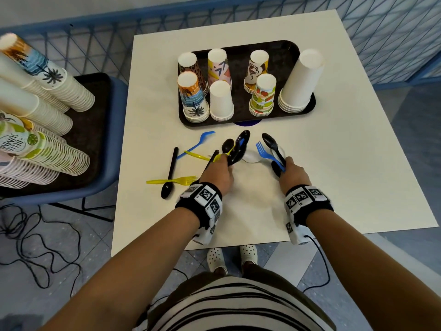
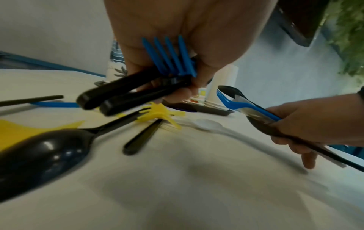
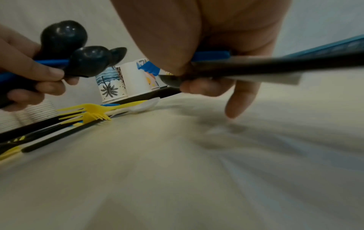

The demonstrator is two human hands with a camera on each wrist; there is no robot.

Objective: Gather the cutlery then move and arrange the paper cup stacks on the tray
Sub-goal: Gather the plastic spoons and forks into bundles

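My left hand point(image 1: 218, 174) grips a bundle of black spoons with a blue fork point(image 1: 236, 146) just below the black tray point(image 1: 286, 47). My right hand point(image 1: 293, 173) grips a black spoon, a blue fork and a white piece point(image 1: 272, 149). A white spoon point(image 1: 250, 156) lies on the table between the two hands. Left of my left hand lie a black spoon point(image 1: 170, 174), a yellow fork point(image 1: 171, 180), a blue fork point(image 1: 195, 144) and a second yellow fork point(image 1: 196, 156). Several upside-down paper cup stacks point(image 1: 220, 101) stand on the tray.
A blue chair point(image 1: 114, 130) at the left carries a second dark tray point(image 1: 95, 120) with tall cup stacks point(image 1: 47, 149) lying on their sides. Black cables point(image 1: 35, 247) trail on the floor. A blue mesh railing point(image 1: 95, 44) runs behind the white table point(image 1: 358, 163).
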